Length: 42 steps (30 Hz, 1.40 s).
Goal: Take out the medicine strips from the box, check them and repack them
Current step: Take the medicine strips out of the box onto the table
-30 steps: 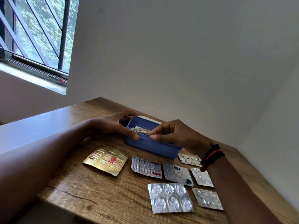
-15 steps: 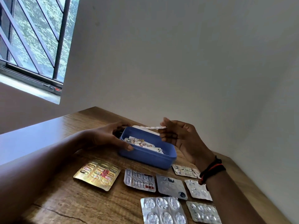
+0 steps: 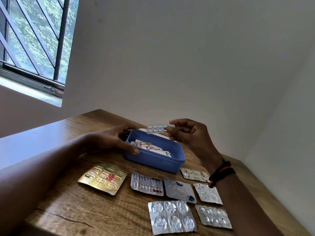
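A barred window [image 3: 34, 40] is letting in daylight at the far left, well away from both hands. The left hand [image 3: 110, 142] is gripping the left end of a blue box [image 3: 158, 160], its thumb lying along the near wall and its fingers curling round the far corner. Just below this hand, a gold strip [image 3: 103, 178] is lying flat on the wooden table [image 3: 59, 210]. Inside the box, right beside the left thumb, several loose strips [image 3: 150, 147] are lying in a pile. Above the far rim of the box, between the two hands, a silver medicine strip [image 3: 157, 129] is being held in the air with its blisters facing the camera. The right hand [image 3: 189, 135] is pinching that strip's right end between thumb and fingertips. Dark and red bands [image 3: 221, 171] are circling the right wrist. Below and beside that wrist, six more silver strips [image 3: 179, 190] are lying spread side by side on the table. The largest of them, a six-blister strip [image 3: 172, 217], is lying nearest the camera.
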Available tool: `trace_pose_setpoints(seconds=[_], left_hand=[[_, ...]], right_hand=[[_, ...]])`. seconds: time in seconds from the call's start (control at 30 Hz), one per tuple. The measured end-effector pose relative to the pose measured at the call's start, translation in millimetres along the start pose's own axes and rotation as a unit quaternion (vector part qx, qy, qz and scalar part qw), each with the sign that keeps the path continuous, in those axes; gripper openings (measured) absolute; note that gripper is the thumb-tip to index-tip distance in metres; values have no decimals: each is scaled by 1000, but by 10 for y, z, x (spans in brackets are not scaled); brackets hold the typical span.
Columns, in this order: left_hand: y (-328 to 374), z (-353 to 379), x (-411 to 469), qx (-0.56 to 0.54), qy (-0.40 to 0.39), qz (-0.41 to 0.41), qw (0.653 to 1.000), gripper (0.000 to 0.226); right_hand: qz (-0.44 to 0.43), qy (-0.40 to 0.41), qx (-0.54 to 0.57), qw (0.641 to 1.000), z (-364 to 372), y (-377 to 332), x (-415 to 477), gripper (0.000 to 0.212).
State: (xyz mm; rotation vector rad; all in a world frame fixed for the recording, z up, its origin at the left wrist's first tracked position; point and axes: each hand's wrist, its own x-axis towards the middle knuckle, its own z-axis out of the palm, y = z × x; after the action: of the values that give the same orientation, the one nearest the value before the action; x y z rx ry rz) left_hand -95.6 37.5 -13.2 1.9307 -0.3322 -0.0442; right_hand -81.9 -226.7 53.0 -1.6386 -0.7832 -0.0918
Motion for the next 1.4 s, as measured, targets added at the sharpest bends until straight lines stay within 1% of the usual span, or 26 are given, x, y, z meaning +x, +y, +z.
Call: trace_pose_setpoints(seconds=[0.07,0.13,0.23,0.27,0.33,0.4,0.47,0.53,0.63,0.73,0.87,0.97,1.03,1.07,1.13,1.17,1.2,1.23,1.27,1.3,1.33,1.4], left_hand=[[19,9,-28,0,-4,-1,1000,90],[48,17,-60,2,-3,1,1000,81],[78,36,-110,8,12,-3,1000,64],[69,52,-136,10,14,-9,1000,62],[92,71,-132,10,24,-6,1000,67],[119,77,-134,26,35,-6,999,78],[123,68,-123,43,46,-11,998,89],[119,76,-120,41,49,-15,998,93],[128,85,-113,32,47,-22,998,98],[140,70,-110,28,49,-31,998,104],[156,72,-109,23,41,-34,998,105],[161,59,-109,26,35,-35,998,108],[156,55,-108,20,33,-34,999,107],[158,52,-101,18,32,-31,999,107],[138,54,-89,20,30,-33,999,107],[148,52,-72,23,29,-33,999,106],[138,54,-83,22,29,-36,999,106],[141,53,-84,18,28,-37,999,109],[149,50,-79,14,26,-38,999,114],[144,56,-87,12,25,-40,999,120],[144,62,-93,12,23,-40,999,122],[146,64,-88,10,22,-33,999,117]], right_hand=[[41,-50,9,998,-18,-17,-18,21],[90,-141,7,986,-42,-50,-42,23],[126,-274,-25,953,32,-139,-93,25],[136,-319,-41,937,103,-161,-127,26],[152,-410,-77,896,234,-246,-167,31],[175,-487,-98,850,375,-298,-207,32],[165,-534,-144,817,504,-342,-255,28],[144,-545,-197,802,597,-358,-294,24],[153,-526,-247,800,621,-379,-317,21],[158,-513,-258,803,604,-383,-316,20],[135,-477,-261,828,576,-359,-273,24],[117,-432,-254,858,486,-334,-214,28],[116,-386,-228,886,411,-298,-172,30],[108,-349,-216,905,382,-267,-148,29],[76,-238,-197,948,352,-150,-103,22],[61,-169,-193,965,332,-96,-63,18],[51,-107,-196,973,320,-21,-39,15],[38,-55,-219,973,295,36,-8,15],[28,-20,-253,967,262,73,21,15],[26,-2,-273,962,238,117,40,15],[35,0,-280,959,218,137,60,15],[75,-40,-292,953,230,135,84,15]])
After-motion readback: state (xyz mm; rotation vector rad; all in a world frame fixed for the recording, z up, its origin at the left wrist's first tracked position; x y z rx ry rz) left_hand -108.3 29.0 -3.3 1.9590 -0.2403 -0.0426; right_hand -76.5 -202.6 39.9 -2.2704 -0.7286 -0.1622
